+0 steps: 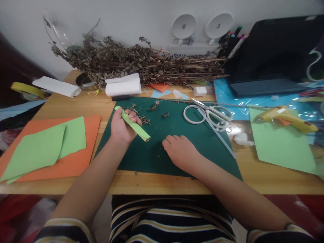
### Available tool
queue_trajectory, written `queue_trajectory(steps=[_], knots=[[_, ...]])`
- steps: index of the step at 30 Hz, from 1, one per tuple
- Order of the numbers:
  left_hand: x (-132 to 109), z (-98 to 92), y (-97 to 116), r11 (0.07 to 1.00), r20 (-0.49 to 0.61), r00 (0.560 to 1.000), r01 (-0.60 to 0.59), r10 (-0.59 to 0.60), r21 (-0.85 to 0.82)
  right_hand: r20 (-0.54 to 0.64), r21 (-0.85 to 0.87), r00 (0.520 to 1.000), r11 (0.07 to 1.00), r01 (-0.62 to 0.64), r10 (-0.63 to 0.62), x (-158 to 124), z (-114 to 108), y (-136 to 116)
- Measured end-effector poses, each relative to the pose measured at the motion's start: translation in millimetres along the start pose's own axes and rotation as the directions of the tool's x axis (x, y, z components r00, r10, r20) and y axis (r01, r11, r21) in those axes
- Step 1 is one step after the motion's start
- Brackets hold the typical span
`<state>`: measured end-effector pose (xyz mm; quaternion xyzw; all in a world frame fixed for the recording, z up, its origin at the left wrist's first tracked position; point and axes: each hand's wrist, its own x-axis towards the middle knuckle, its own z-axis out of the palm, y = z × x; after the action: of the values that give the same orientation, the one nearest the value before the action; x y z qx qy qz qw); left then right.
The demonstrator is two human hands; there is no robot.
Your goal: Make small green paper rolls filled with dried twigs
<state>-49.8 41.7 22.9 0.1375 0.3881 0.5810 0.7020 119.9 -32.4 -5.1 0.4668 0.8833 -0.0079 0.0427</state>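
Note:
My left hand (123, 127) is closed around a rolled light-green paper tube (136, 128), slanting with its near end toward the mat's middle. That end shows some brownish stuff inside. My right hand (180, 148) rests low over the dark green cutting mat (149, 158), its fingers curled together; whatever they hold, if anything, is hidden. Tiny crumbs lie beside those fingertips. Dry plant bits (144, 119) lie behind my left hand, and a crumpled dried leaf (165, 115) sits farther right. White-handled scissors (212, 113) and a pale strip (220, 136) lie on the mat's right side.
Green paper (37, 148) lies over an orange sheet (87, 148) at left. A bundle of dried plants (141, 64) stretches along the back, behind a white paper roll (123, 86). On the right, a yellow glue gun (286, 118) sits on green paper (280, 148); a dark tablet (280, 50) stands behind.

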Motion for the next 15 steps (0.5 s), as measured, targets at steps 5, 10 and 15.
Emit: queue_trajectory(steps=[5,10,15], knots=[[-3.8,0.2,-1.6,0.968,0.13,0.97,-0.22,0.205,0.118,-0.049,0.118,0.998,0.993,0.03,-0.025,0.9,-4.4,10.9],[-27.0,-4.2,-14.1,0.802,0.604,0.742,-0.533,0.29,0.27,-0.502,0.634,0.858,0.72,0.281,0.107,8.4,-34.1,32.7],[-41.8,-20.3,-37.3,0.659,0.828,0.507,-0.711,0.239,0.245,-0.692,0.699,0.707,0.381,0.605,0.146,24.5,-71.3,17.2]])
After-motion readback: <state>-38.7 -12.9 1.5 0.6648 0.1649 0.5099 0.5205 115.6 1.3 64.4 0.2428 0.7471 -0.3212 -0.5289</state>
